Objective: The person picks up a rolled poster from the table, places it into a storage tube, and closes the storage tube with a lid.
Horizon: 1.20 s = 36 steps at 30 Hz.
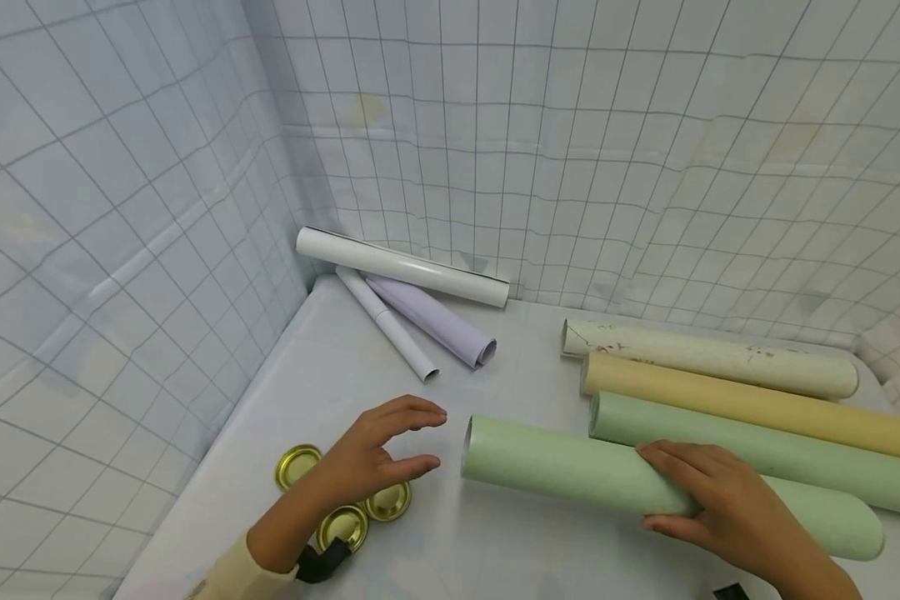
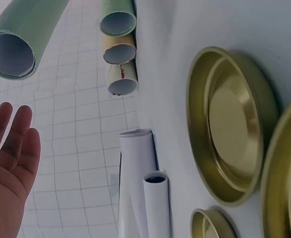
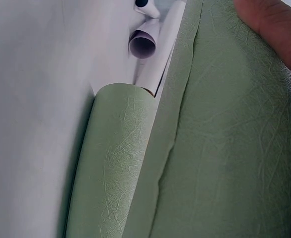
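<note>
A light green roll [image 1: 570,471] lies on the white table [image 1: 345,367], its open end [image 2: 11,52] facing left. My right hand [image 1: 671,487] grips it near the middle, fingers over the top and thumb underneath; its thumb [image 3: 279,34] presses the textured green surface [image 3: 235,148]. My left hand [image 1: 429,439] hovers just left of the roll's open end with fingers spread, holding nothing, its palm [image 2: 9,163] turned toward the roll. Three gold lids [image 1: 342,525] lie rim-up below the left hand, large in the left wrist view [image 2: 232,124].
Behind the held roll lie a second green roll [image 1: 757,450], a yellow roll [image 1: 750,404] and a cream patterned roll [image 1: 712,354]. In the far corner rest a white roll [image 1: 401,267], a lilac roll [image 1: 435,321] and a thin white roll [image 1: 390,325]. Grid-patterned sheets wall the table.
</note>
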Motion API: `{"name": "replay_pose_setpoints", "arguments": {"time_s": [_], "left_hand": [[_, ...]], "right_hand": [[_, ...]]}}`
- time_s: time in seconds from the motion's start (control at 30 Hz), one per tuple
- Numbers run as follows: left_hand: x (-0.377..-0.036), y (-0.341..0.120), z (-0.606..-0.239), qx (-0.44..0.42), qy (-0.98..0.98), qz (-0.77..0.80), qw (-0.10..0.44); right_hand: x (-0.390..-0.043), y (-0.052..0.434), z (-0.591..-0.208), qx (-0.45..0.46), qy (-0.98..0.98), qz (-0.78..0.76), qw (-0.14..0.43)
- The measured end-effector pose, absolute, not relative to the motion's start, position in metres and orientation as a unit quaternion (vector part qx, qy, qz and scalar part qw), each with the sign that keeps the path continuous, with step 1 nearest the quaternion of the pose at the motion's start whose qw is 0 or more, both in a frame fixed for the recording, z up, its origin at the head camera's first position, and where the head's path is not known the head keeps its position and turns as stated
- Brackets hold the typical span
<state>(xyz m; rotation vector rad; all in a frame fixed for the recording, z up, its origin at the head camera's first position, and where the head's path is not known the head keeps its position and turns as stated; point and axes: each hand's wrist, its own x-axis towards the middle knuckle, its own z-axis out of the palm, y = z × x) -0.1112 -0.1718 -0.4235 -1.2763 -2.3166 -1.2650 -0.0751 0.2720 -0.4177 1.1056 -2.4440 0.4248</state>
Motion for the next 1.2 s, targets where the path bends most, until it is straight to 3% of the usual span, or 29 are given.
{"name": "replay_pose_setpoints", "arguments": {"time_s": [0.6, 1.2], "left_hand": [[-0.104, -0.211, -0.444, -0.399, -0.826, -0.396, -0.042], [-0.1, -0.221, -0.459, -0.333, -0.857, -0.351, -0.174]], "right_hand": [[-0.076, 0.274, -0.418, 0.392, -0.885, 0.145, 0.204], [-0.075, 0.273, -0.419, 0.388, -0.884, 0.157, 0.207]]}}
